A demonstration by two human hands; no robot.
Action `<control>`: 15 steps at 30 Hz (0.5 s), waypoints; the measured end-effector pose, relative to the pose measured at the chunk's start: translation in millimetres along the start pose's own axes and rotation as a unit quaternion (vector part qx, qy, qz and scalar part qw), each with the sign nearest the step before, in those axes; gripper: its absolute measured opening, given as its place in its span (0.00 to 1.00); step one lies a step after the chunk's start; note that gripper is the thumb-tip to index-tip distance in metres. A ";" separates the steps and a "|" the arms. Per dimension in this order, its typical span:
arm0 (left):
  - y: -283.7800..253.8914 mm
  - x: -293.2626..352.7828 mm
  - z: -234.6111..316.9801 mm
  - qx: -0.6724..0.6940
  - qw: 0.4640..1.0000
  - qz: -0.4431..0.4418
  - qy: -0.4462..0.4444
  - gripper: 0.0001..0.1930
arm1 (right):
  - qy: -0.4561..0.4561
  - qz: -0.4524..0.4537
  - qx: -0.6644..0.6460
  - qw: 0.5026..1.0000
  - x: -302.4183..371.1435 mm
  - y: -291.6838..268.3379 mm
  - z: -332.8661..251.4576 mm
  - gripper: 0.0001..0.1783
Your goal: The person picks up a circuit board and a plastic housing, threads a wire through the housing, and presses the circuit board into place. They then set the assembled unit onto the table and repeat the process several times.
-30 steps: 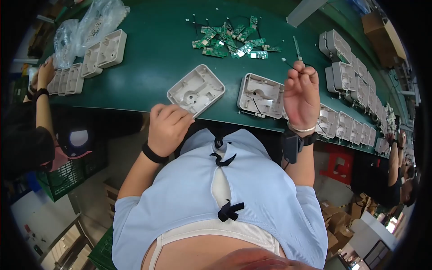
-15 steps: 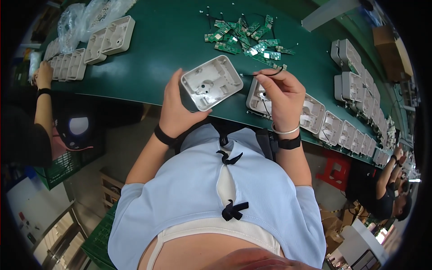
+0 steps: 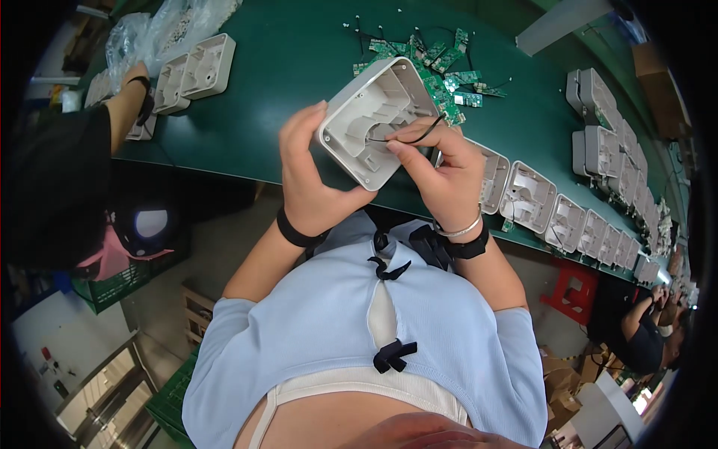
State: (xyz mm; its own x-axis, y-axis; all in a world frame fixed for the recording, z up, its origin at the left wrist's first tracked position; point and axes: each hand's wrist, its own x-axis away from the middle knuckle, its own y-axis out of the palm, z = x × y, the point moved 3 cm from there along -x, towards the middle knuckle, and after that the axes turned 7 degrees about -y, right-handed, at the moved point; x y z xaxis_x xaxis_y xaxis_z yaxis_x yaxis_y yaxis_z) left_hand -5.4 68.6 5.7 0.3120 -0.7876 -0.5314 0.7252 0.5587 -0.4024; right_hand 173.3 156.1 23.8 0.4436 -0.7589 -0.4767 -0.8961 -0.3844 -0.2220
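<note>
My left hand (image 3: 318, 198) grips a white plastic housing (image 3: 351, 112) by its left side and near edge, tilted up above the green table. The open side of the housing faces me, showing inner ribs and screw posts. In my right hand (image 3: 446, 178), thumb and forefinger pinch a thin black cable (image 3: 428, 133). The cable's tip lies inside the housing, near a round opening. Its other end curves up beside a green circuit board (image 3: 449, 108); whether they are joined I cannot tell. My right fingertips are over the housing's right part.
Several green circuit boards (image 3: 464, 77) with black wires lie behind the housing. A row of white housings (image 3: 528, 196) runs along the table's right edge, with stacked ones (image 3: 602, 150) beyond. At left, a co-worker's arm (image 3: 127, 112) reaches near more housings (image 3: 208, 66) and clear bags (image 3: 168, 34).
The housing has been raised and tilted up. My right hand has moved left with the cable, whose tip has gone from outside the housing to inside it. The co-worker's arm has moved right.
</note>
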 end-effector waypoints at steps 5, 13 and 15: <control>2.5 0.3 1.6 -0.008 1.000 0.004 0.024 0.55 | -0.054 0.003 0.110 0.992 -2.6 0.8 -2.3 0.07; 11.2 1.3 7.6 0.002 0.999 -0.014 0.037 0.56 | -0.158 0.008 0.179 0.971 -0.6 7.1 -15.7 0.09; 13.2 3.5 5.1 0.021 0.999 -0.028 0.021 0.57 | -0.155 -0.018 0.210 0.965 1.1 8.2 -15.2 0.09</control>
State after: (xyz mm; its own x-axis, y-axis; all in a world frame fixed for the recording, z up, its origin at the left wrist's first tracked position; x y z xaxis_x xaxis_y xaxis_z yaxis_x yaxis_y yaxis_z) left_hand 8.3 71.9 2.3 0.2453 -0.8049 -0.5404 0.7654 0.5029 -0.4015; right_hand 166.7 144.1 34.3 0.5080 -0.5301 -0.6790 -0.8355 -0.1114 -0.5381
